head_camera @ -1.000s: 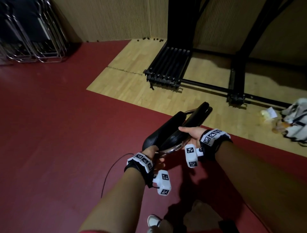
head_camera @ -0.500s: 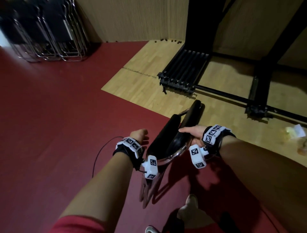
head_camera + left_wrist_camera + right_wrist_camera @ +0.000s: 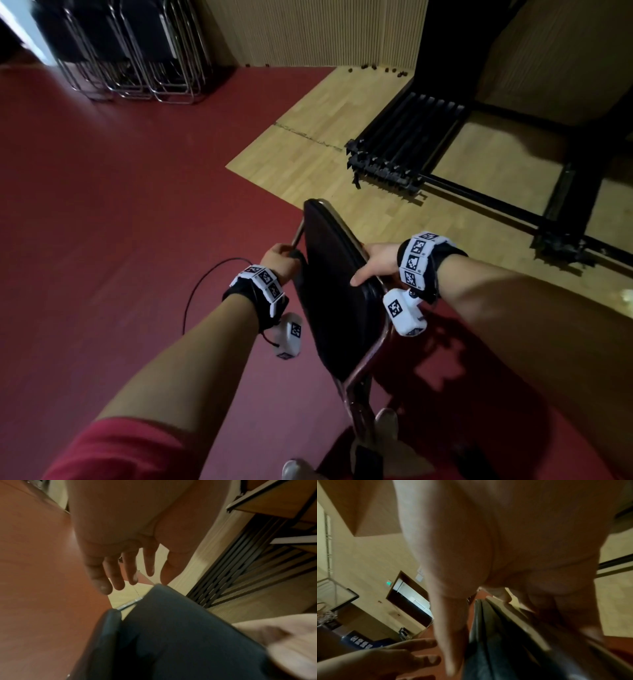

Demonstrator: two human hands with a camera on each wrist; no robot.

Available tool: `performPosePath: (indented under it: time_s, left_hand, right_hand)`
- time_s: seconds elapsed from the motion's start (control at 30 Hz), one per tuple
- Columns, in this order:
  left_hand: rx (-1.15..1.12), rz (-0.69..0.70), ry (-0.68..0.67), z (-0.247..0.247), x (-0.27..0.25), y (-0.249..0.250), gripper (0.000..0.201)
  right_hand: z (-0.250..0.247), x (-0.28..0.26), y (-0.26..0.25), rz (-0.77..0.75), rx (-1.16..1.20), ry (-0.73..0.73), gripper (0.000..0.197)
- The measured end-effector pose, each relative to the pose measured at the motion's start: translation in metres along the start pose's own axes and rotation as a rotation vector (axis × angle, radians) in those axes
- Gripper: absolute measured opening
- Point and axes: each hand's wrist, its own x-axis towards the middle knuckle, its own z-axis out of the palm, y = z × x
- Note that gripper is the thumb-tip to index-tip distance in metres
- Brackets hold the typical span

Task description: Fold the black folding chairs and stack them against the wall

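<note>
A folded black chair [image 3: 335, 301] with a chrome frame stands almost upright in front of me, its legs down by my feet. My right hand [image 3: 375, 262] grips its top right edge, thumb over the black seat pad and fingers behind the frame; the right wrist view shows that hand [image 3: 488, 561] wrapped over the chair's edge [image 3: 496, 649]. My left hand [image 3: 279, 257] is beside the chrome tube on the chair's left. In the left wrist view its fingers [image 3: 126, 572] hang straight above the chair [image 3: 171, 635], holding nothing. Several folded chairs [image 3: 130, 51] lean stacked against the wall at top left.
A black metal rack [image 3: 407, 144] and frame lie on the wooden floor panel [image 3: 308, 144] to the right. A thin black cable [image 3: 198, 291] curls on the red floor by my left wrist. Red floor stretches between me and the stacked chairs.
The chair has swung from slanting to nearly upright. My left hand, which let go half a second ago, is back beside the frame. The stacked chairs look nearer and more central.
</note>
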Motion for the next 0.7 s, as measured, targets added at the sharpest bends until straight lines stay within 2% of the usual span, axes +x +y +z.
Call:
performPosePath:
  time_s: [0.1,0.2,0.3,0.37,0.5,0.6,0.7]
  left_hand:
    - [0.063,0.006,0.003,0.004,0.007,0.001,0.058]
    - [0.124,0.014,0.002,0.010,0.014,0.002,0.069]
    - [0.123,0.008,0.004,0.017,0.022,-0.001,0.068]
    - [0.092,-0.001,0.012,0.020,0.026,-0.005,0.065]
    - [-0.013,-0.027,0.083,0.019,0.036,-0.018,0.059]
    - [-0.020,-0.033,0.142,0.014,0.053,-0.033,0.066]
    - [0.002,-0.059,0.205,0.001,0.057,-0.041,0.061]
  right_hand:
    - [-0.009,0.000,0.000,0.052,-0.100,0.094,0.107]
    - [-0.011,0.006,0.011,-0.001,-0.037,0.209,0.094]
    - [-0.010,0.008,0.020,-0.062,0.023,0.321,0.079]
    - [-0.011,0.013,0.025,-0.074,-0.007,0.378,0.078]
    - [-0.017,0.019,0.038,-0.047,-0.028,0.403,0.087]
    - [-0.022,0.024,0.049,-0.068,0.007,0.417,0.071]
    - [-0.021,0.034,0.054,-0.074,0.025,0.452,0.073]
